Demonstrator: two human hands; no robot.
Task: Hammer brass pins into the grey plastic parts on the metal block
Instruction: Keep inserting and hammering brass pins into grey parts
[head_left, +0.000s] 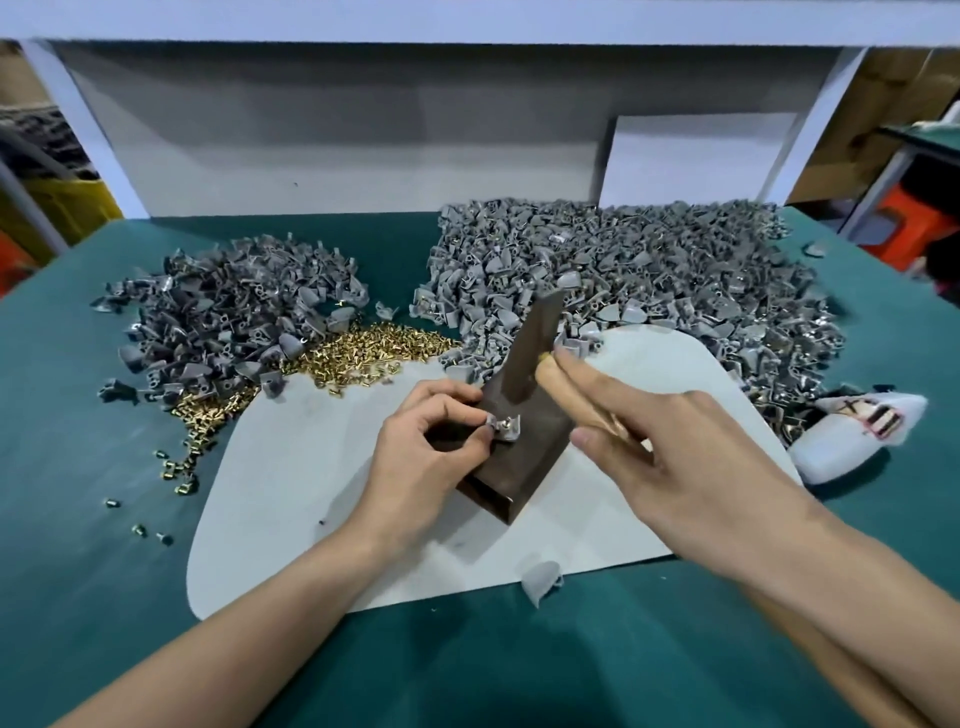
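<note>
Green bench (78, 571), pale mat (291, 467) at centre.
1. 10 o'clock of mat: heap of grey plastic parts (223, 317).
2. 11 o'clock: loose brass pins (374, 348).
3. Left hand (431, 457), fingers pinching one grey part (501, 428), pin apparently stood in it, on top of the metal block (519, 467).
4. Hammer (530, 353), head up at 12 o'clock of the block; right hand (691, 452), fingers closed round its wooden handle.
5. 1 o'clock: larger grey heap (649, 270).

Step, judged: striking the pin. Next calls for a short, square blow clear of the pinching fingertips.

Left hand (422, 441), right hand (693, 470), forearms (249, 631): all bare.
</note>
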